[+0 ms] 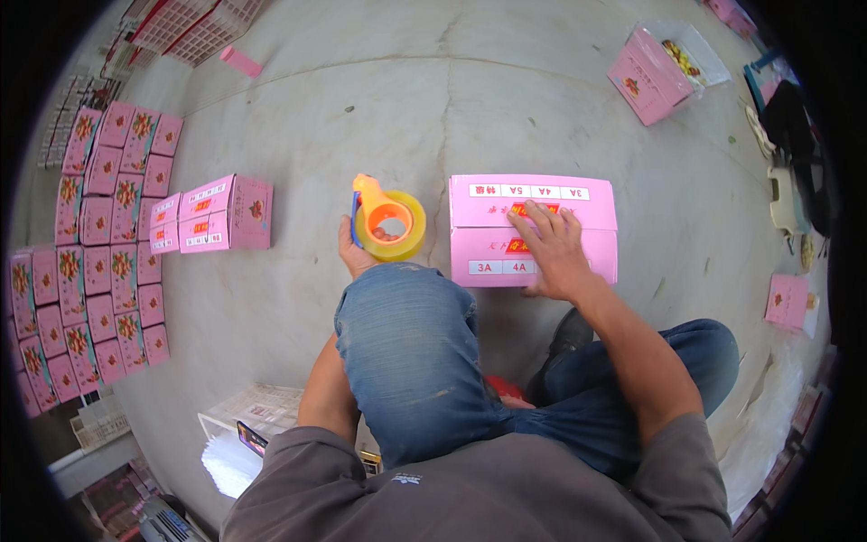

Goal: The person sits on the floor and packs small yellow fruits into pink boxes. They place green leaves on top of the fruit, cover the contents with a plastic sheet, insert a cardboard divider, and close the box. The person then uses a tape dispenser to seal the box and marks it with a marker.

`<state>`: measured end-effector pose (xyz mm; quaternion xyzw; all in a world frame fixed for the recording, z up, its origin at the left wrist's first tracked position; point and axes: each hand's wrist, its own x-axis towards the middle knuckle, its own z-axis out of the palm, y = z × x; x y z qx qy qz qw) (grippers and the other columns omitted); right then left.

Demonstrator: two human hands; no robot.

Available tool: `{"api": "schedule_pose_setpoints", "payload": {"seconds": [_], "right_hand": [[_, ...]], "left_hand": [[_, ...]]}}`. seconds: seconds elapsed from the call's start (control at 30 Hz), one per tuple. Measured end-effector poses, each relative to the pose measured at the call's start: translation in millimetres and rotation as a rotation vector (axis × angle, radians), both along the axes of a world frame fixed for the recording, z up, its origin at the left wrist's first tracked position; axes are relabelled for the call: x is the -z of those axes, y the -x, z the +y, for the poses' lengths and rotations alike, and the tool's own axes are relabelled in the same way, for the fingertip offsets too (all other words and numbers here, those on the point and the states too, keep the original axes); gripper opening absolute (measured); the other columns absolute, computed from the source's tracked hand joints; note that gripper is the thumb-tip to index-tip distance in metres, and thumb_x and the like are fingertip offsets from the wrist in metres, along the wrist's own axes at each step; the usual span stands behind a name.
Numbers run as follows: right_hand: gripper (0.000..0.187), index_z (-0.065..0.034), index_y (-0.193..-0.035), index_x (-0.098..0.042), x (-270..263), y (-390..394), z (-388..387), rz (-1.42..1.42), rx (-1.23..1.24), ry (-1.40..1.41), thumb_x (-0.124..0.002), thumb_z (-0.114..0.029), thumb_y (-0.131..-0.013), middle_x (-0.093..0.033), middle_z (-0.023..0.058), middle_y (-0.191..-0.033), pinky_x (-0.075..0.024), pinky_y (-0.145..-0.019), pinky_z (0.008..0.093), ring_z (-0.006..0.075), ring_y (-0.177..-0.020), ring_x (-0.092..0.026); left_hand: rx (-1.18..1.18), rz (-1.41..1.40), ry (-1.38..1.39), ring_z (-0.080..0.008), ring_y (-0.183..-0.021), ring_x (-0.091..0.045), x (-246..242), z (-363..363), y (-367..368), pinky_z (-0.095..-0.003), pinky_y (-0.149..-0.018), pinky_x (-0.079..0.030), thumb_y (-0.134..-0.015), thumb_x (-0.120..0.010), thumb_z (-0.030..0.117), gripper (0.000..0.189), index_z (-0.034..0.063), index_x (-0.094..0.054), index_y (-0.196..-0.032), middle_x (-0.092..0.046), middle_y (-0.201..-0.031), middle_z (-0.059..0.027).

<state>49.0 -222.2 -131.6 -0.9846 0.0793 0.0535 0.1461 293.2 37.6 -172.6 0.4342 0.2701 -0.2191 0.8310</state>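
Note:
My left hand [353,252], just beyond my left knee, grips an orange and blue handheld tape dispenser [370,196]. A wide roll of yellowish packing tape [414,238] is mounted on it, and some fingertips show through the hub. In front of me on the floor lies a pink printed carton [474,220], its two top flaps meeting along a middle seam. My right hand [554,252] rests on that carton with fingers spread across the seam, its thumb near the closest edge. The palm hides part of the printing.
Stacked pink cartons [85,271] line the left side, with two closed cartons [250,213] beside them. At upper right stands an open, plastic-lined carton [647,85] holding fruit. Plastic crates [196,30] sit at upper left near a pink cylinder [241,61]. A phone [252,438] is behind my left arm.

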Motion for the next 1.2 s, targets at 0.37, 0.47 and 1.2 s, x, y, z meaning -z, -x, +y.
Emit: {"api": "schedule_pose_setpoints", "payload": {"seconds": [0.37,0.47,1.2], "right_hand": [[0.138,-0.0244,-0.174,-0.027,-0.2,2.9,-4.5,0.053,0.010,0.015,-0.101,-0.046,-0.060,-0.031,0.0146,-0.176,-0.0168,-0.130,0.0608,0.0315,-0.163,-0.029],[0.136,-0.0254,-0.174,-0.025,-2.0,4.0,-6.7,0.067,-0.006,0.010,-0.099,-0.048,-0.063,-0.029,0.0148,-0.177,-0.0168,-0.129,0.0614,0.0331,-0.163,-0.029],[0.134,-0.0251,-0.174,-0.024,3.6,6.2,-10.1,0.072,-0.004,-0.053,-0.099,-0.045,-0.065,-0.027,0.0097,-0.179,-0.0168,-0.131,0.0580,0.0285,-0.164,-0.027]], "left_hand": [[0.436,0.230,-0.337,-0.0257,-0.073,-0.068,-12.5,14.6,43.1,-0.0415,-0.067,-0.057,-0.103,-0.063,0.053,0.049,0.0049,-0.069,-0.102,-0.067,-0.078,-0.0082],[0.516,0.174,-0.426,-0.0254,-0.077,-0.069,2.2,20.9,30.6,-0.0415,-0.070,-0.058,-0.101,-0.066,0.046,0.042,0.0040,-0.068,-0.104,-0.067,-0.082,-0.0085],[0.163,-0.150,-0.537,-0.0258,-0.088,-0.071,-34.4,0.9,44.1,-0.0410,-0.081,-0.060,-0.087,-0.071,0.010,0.022,0.0007,-0.062,-0.105,-0.068,-0.096,-0.0103]]}}
